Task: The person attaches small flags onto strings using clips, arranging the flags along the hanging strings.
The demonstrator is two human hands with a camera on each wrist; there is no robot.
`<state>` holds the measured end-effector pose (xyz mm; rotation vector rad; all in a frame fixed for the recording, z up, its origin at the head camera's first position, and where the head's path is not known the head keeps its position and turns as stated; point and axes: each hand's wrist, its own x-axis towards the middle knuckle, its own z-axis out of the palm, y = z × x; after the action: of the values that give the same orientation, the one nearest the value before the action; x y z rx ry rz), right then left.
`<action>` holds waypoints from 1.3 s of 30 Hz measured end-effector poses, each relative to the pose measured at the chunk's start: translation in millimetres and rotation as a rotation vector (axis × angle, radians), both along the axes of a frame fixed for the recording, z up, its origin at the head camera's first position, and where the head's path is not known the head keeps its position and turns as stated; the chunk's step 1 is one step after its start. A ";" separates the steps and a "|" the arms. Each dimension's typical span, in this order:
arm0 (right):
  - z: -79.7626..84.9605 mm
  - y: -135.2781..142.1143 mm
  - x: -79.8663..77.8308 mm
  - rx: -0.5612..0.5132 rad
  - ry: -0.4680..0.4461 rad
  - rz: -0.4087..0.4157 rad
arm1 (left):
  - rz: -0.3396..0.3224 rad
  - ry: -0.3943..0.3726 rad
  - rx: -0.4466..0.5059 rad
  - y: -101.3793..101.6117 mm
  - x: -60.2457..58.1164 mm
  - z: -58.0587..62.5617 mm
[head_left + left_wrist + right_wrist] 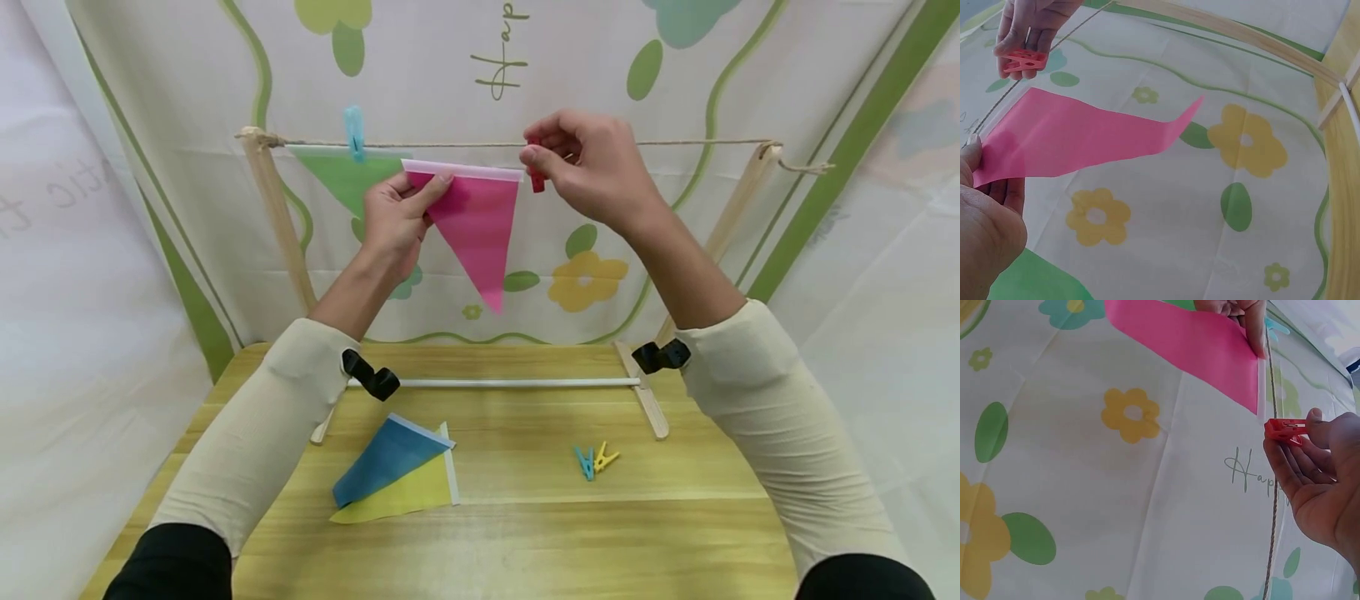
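Note:
My left hand (393,217) pinches a pink triangular pennant (480,221) near the left end of its white top band, thumb in front. The pennant hangs point down, its band a little below the twine (450,145). In my right hand (600,167) a red clothespin (537,167) is pinched between thumb and fingers, close to the pennant's right top corner and the twine. The right wrist view shows the red clothespin (1285,429) overlapping the twine. To the left, a blue clothespin (354,133) clips a green pennant (333,175) to the twine, partly hidden behind my left hand.
Wooden posts (279,217) hold the twine at both ends, with a white rod (517,383) joining their bases. On the table (540,542) lie a blue pennant (390,458), a yellow pennant (405,496), a blue clothespin (584,463) and a yellow clothespin (604,457). Printed cloth hangs behind.

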<state>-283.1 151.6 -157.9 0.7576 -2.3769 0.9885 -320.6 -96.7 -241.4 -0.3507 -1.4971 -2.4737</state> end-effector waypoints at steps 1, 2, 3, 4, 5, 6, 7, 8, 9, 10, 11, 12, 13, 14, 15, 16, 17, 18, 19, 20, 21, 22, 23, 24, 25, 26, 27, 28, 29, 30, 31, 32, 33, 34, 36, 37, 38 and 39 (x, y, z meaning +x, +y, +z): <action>1.0 -1.4 -0.4 -0.001 0.009 -0.002 | 0.000 -0.003 0.006 0.2 -0.3 0.7; 2.0 -2.7 -0.8 -0.004 0.014 -0.003 | 0.000 -0.004 0.010 0.5 -0.6 1.3; 2.9 -4.2 -1.7 -0.008 0.019 -0.002 | -0.002 -0.005 0.013 0.7 -0.9 1.7; 3.9 -5.5 -2.8 -0.011 0.025 0.000 | -0.004 -0.004 0.019 0.9 -1.1 2.1; 4.8 -6.9 -4.0 -0.017 0.026 0.001 | -0.006 -0.002 0.024 1.0 -1.5 2.3; 5.7 -8.2 -5.3 -0.028 0.024 0.004 | -0.010 0.001 0.031 1.4 -2.0 2.6; 6.7 -9.5 -6.5 -0.041 0.018 0.007 | -0.016 0.003 0.038 1.7 -2.4 2.8; 7.7 -10.8 -7.9 -0.053 0.016 0.010 | -0.020 0.003 0.049 1.9 -3.0 3.0; 8.7 -12.0 -9.2 -0.065 0.013 0.013 | -0.023 0.003 0.058 2.1 -3.7 3.2; 10.0 -13.2 -10.5 -0.078 0.011 0.015 | -0.025 0.003 0.065 2.4 -4.2 3.5; 11.3 -14.5 -11.8 -0.092 0.010 0.017 | -0.026 0.003 0.070 2.8 -4.7 3.9; 12.8 -15.7 -13.2 -0.105 0.012 0.020 | -0.026 0.003 0.075 3.3 -5.2 4.3; 14.5 -17.1 -14.5 -0.116 0.017 0.021 | -0.023 0.001 0.079 3.7 -5.4 4.9; 16.2 -18.4 -15.9 -0.123 0.024 0.022 | -0.019 0.000 0.082 4.2 -5.7 5.5; 18.0 -19.8 -17.1 -0.129 0.031 0.024 | -0.014 -0.002 0.081 4.7 -5.8 6.1; 19.9 -21.3 -18.4 -0.138 0.039 0.029 | -0.010 -0.003 0.081 5.4 -5.8 6.8; 21.8 -22.8 -19.6 -0.149 0.045 0.035 | -0.006 -0.006 0.084 6.0 -6.0 7.4; 23.7 -24.4 -20.8 -0.163 0.045 0.044 | -0.002 -0.010 0.089 6.6 -6.1 7.9; 25.5 -26.1 -21.8 -0.174 0.044 0.051 | 0.002 -0.013 0.090 7.3 -6.1 8.4; 27.0 -27.8 -22.9 -0.185 0.043 0.060 | 0.005 -0.015 0.092 7.8 -6.1 8.7; 28.4 -29.6 -23.8 -0.201 0.035 0.071 | 0.007 -0.018 0.092 8.2 -6.1 8.9; 29.4 -31.4 -24.8 -0.221 0.025 0.084 | 0.009 -0.020 0.094 8.7 -5.9 9.1; 30.2 -33.3 -25.8 -0.239 0.017 0.096 | 0.012 -0.023 0.095 8.9 -5.7 9.1; 30.8 -35.1 -26.8 -0.255 0.008 0.107 | 0.014 -0.025 0.097 9.1 -5.7 9.2; 31.1 -36.8 -27.9 -0.269 0.001 0.115 | 0.015 -0.025 0.098 9.4 -5.6 9.2; 31.4 -38.6 -29.1 -0.287 -0.010 0.126 | 0.017 -0.025 0.099 9.6 -5.7 9.4; 31.7 -40.4 -30.2 -0.307 -0.021 0.138 | 0.018 -0.025 0.102 9.9 -5.8 9.6; 31.8 -42.1 -31.2 -0.324 -0.031 0.147 | 0.018 -0.023 0.106 10.3 -5.9 9.8; 32.1 -43.7 -32.2 -0.345 -0.047 0.156 | 0.019 -0.023 0.109 10.7 -6.0 10.0; 32.3 -45.5 -33.1 -0.372 -0.069 0.163 | 0.019 -0.023 0.113 11.0 -6.0 10.2; 32.5 -47.2 -33.8 -0.398 -0.088 0.170 | 0.019 -0.021 0.115 11.5 -6.1 10.4; 32.6 -48.8 -34.4 -0.420 -0.107 0.174 | 0.019 -0.020 0.117 11.7 -6.1 10.5; 32.6 -50.5 -34.8 -0.443 -0.123 0.178 | 0.019 -0.019 0.120 12.0 -6.1 10.5; 32.7 -52.2 -35.1 -0.464 -0.138 0.180 | 0.019 -0.019 0.121 12.4 -6.1 10.6; 32.5 -55.4 -35.2 -0.488 -0.156 0.175 | 0.020 -0.019 0.123 12.9 -6.0 10.7; 32.4 -57.0 -35.0 -0.490 -0.159 0.170 | 0.021 -0.018 0.121 13.1 -6.0 10.7; 32.1 -58.7 -35.0 -0.489 -0.158 0.166 | 0.024 -0.018 0.117 13.2 -5.8 10.8; 32.0 -60.5 -34.9 -0.489 -0.160 0.165 | 0.026 -0.020 0.115 13.3 -5.6 11.1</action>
<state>-318.0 91.0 -125.9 0.7093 -2.0826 1.6718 -326.2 -83.4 -230.3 -0.2854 -1.3505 -2.5361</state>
